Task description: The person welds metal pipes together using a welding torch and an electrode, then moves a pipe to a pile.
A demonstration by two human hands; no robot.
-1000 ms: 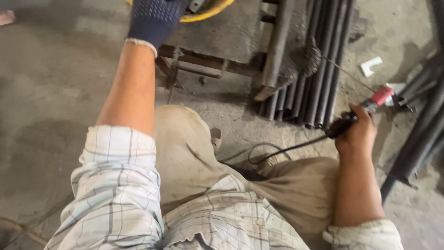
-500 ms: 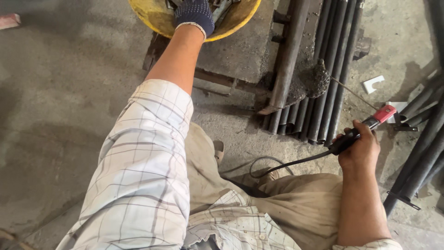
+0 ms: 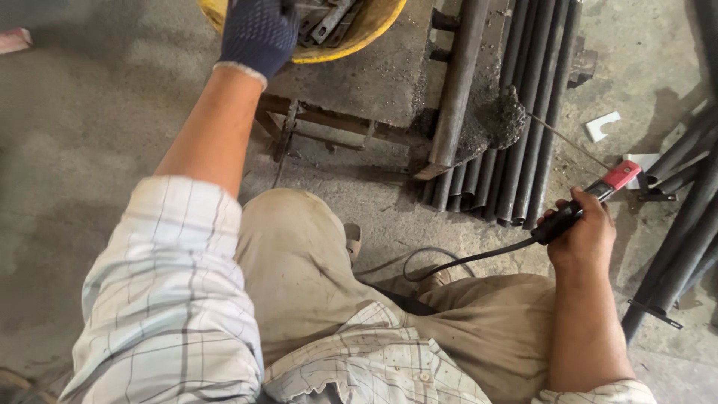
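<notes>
A worker crouches over a grey concrete floor, seen from above, checked shirt sleeves and tan trousers filling the lower frame. All positions here are given from the bundle of dark round steel bars lying on that floor.

Far to the left of the bundle and toward the top edge, the left hand, in a dark blue knitted glove with a white cuff, reaches over the rim of a round yellow basin holding grey metal pieces. Its fingers are partly cut off by the frame, so it cannot be told how far they are closed or whether they hold anything. Below the basin, just left of the bundle, sits a rusty low steel frame.

A crusted grey lump of slag rests on the bundle itself. A thin bare welding rod points at it from the right.

Right of the bundle and lower, the bare right hand is wrapped firmly around the black grip of a red-tipped electrode holder, which clamps the rod; a black cable trails leftward from it across the floor. Farther right lie more dark steel tubes.
</notes>
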